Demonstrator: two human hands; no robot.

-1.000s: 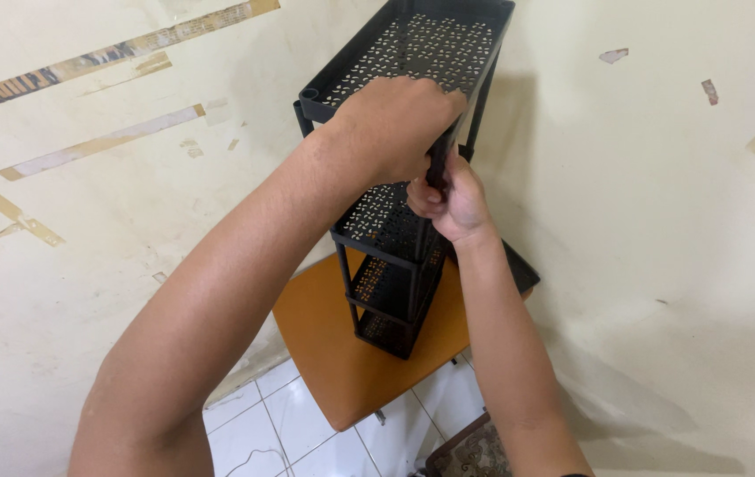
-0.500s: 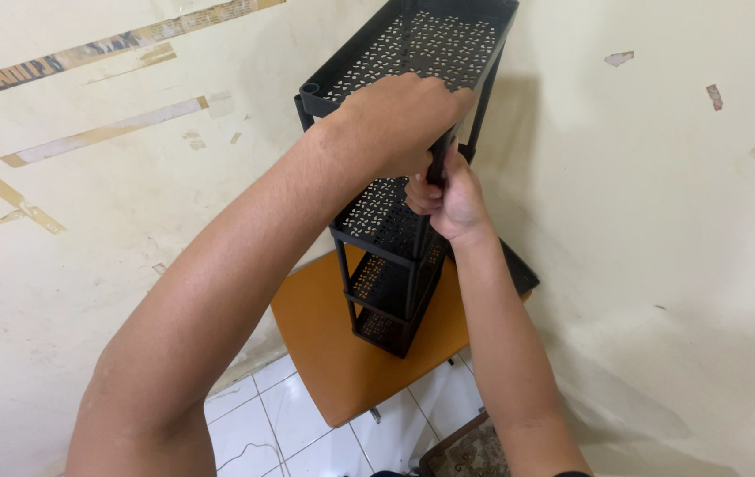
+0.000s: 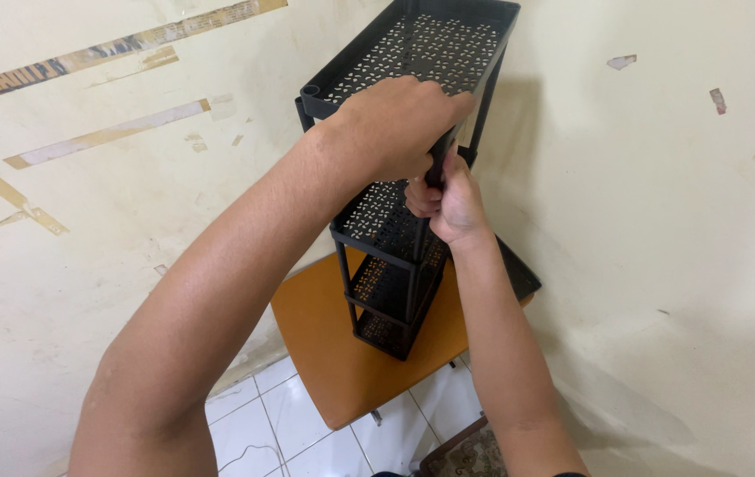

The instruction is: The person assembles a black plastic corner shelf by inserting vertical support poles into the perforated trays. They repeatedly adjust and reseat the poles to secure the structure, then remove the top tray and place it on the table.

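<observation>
Here, at about nine o'clock in my view, the cream wall (image 3: pixel 86 230) carries old strips of brown tape (image 3: pixel 104 137), and at six o'clock low down the white floor tiles (image 3: pixel 263 415) show. My left hand (image 3: pixel 395 124) lies over the near corner of the top black perforated plastic tray (image 3: pixel 422 49) of the tall black shelf rack (image 3: pixel 395 256); the fingers are curled down and clamped on the tray edge, just where the black upright post (image 3: pixel 435 168) enters it. The rack stands upright on a small orange-brown wooden table (image 3: pixel 324 353), close to the wall corner at twelve o'clock. Directly under the left hand, touching it, my right hand (image 3: pixel 448 203) is a closed fist around the same post, thumb side up. At four o'clock from the rack, one flat black plastic panel (image 3: pixel 519 274) lies on the table edge, partly hidden by my right forearm. At five o'clock a patterned brown rug (image 3: pixel 466 455) peeps in.

I think the good way for this step is to hold the tray steady with the upper hand and to keep the post straight in line with its socket, pressing evenly, not at an angle, so that the thin plastic does not bend and the rack does not tip from the small table.
</observation>
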